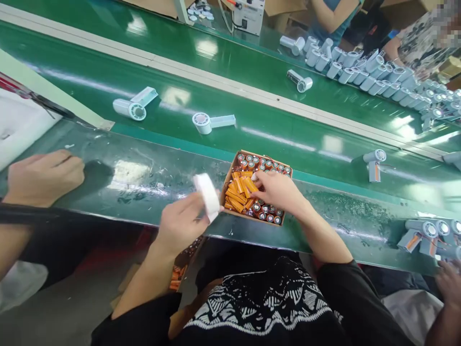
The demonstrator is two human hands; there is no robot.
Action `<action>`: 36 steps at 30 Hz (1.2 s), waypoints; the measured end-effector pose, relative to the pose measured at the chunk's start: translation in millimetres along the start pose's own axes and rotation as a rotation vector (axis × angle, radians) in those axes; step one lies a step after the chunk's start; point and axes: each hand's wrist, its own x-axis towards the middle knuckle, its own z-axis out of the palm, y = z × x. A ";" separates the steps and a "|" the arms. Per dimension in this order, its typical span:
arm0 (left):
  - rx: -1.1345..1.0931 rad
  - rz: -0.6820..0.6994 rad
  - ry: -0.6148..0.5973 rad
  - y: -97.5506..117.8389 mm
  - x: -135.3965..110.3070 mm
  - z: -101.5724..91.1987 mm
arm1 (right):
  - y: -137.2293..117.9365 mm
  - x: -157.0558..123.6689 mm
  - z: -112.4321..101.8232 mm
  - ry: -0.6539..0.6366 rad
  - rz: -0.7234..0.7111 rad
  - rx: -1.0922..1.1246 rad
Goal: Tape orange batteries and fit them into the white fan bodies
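My left hand (pixel 182 223) grips a white ring-shaped roll of tape (pixel 209 197), blurred by motion, just left of an open cardboard box (pixel 230 210). Inside the box, orange cylindrical batteries (pixel 236 197) lie loose in the middle, while others stand on end along the far and near sides. My right hand (pixel 277 190) reaches into the box, its thumb and fingers closed around the end of one orange battery (pixel 249 184). A small white bit shows at its fingertips; what it is I cannot make out.
Beyond the bench, a green conveyor (pixel 252 105) carries pale blue fan housings (pixel 202 123). Many more housings (pixel 378 72) crowd the far right. A co-worker's fist (pixel 46 175) rests at left; another person's hand (pixel 448 283) is at right beside grouped housings (pixel 421 235).
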 end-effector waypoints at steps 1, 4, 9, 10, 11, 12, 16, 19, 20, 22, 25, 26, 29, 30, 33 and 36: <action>-0.009 0.043 -0.010 1.9 0.3 4.3 | 6.4 -3.9 -3.7 0.023 -0.007 0.179; 0.024 0.140 -0.028 6.8 3.1 11.9 | 20.7 -15.9 -9.8 0.177 -0.046 0.762; 0.201 0.293 -0.048 22.5 17.0 10.4 | 17.3 -32.1 0.4 0.183 -0.052 1.182; 0.237 0.316 -0.059 26.9 21.0 9.5 | 15.0 -35.9 2.8 0.178 -0.040 1.132; 0.271 0.332 -0.074 31.4 25.0 8.8 | 13.0 -39.9 4.8 0.181 -0.027 1.050; 0.302 0.339 -0.093 35.7 28.8 8.4 | 11.3 -44.0 6.1 0.190 -0.012 0.947; 0.362 0.342 -0.136 48.3 38.6 11.5 | 6.2 -57.7 7.3 0.282 0.020 0.548; 0.342 0.326 -0.156 54.7 41.2 17.1 | 2.7 -62.4 7.3 0.308 0.014 0.441; 0.335 0.306 -0.169 57.4 42.1 19.0 | 2.2 -63.2 7.5 0.287 0.012 0.440; 0.363 0.261 -0.198 64.4 45.2 22.2 | 3.1 -64.4 8.5 0.228 0.012 0.496; 0.496 0.272 -0.207 79.1 52.7 26.2 | 8.8 -64.5 13.2 0.212 0.051 0.753; 0.533 0.293 -0.197 84.4 55.4 27.9 | 10.9 -63.8 15.9 0.242 0.079 0.880; 0.564 0.330 -0.124 98.4 60.1 36.6 | 13.7 -60.4 25.7 0.426 0.170 1.247; 0.552 0.332 -0.095 101.9 60.2 41.1 | 12.5 -59.4 29.2 0.516 0.194 1.335; 0.464 0.344 -0.039 109.6 57.3 58.7 | 2.4 -58.4 40.8 0.780 0.257 1.472; 0.371 0.329 -0.019 118.2 54.1 76.5 | -9.8 -59.0 52.7 0.948 0.280 1.465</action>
